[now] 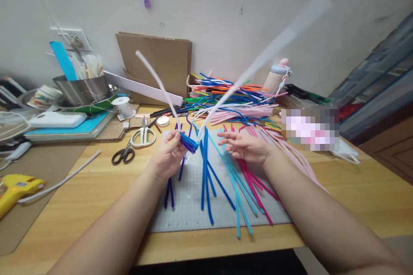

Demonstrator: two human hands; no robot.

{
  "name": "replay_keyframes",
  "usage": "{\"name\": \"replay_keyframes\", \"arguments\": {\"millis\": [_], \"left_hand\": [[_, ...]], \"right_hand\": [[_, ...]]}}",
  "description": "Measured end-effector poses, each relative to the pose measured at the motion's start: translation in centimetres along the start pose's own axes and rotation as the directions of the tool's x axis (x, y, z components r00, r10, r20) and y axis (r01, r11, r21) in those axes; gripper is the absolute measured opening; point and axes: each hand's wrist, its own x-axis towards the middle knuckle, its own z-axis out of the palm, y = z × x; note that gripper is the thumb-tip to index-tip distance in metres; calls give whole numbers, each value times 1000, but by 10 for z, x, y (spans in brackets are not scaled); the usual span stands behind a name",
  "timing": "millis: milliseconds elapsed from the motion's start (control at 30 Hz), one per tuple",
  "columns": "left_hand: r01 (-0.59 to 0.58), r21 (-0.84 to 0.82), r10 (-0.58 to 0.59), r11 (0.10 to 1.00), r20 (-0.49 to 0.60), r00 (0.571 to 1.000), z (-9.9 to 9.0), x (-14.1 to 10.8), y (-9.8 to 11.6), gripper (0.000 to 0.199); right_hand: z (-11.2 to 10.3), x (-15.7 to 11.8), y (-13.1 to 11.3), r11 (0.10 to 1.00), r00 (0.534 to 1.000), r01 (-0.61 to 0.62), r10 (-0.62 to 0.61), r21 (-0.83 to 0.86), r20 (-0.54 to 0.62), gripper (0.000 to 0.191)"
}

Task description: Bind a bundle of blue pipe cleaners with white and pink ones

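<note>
My left hand (170, 154) is closed on a small bundle of blue and purple pipe cleaners (189, 142), held above the grey cutting mat (193, 219). A white pipe cleaner (222, 99) runs out of the bundle on both sides, its long right end blurred. My right hand (243, 146) is apart from the bundle, fingers spread and nothing in them. Below the hands, dark blue pipe cleaners (205, 176), light blue ones (238, 184), magenta ones (254, 180) and purple ones (169, 193) lie on the mat in loose groups.
Behind the mat is a heap of mixed pipe cleaners (232, 94). Scissors (143, 136) and black-handled scissors (122, 155) lie left of it. A yellow glue gun (19, 187) is at far left. A bottle (274, 78) and cardboard sheets (158, 64) stand by the wall.
</note>
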Motion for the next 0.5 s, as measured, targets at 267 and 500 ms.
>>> {"name": "replay_keyframes", "arguments": {"millis": [267,500], "left_hand": [[-46,367,38,929,30,999,2,-7,-18,16],[3,315,17,949,-61,998,7,-7,-19,26]], "right_hand": [[72,9,34,983,980,127,-146,-134,-139,35],[75,17,45,987,957,128,-149,-101,-250,34]]}}
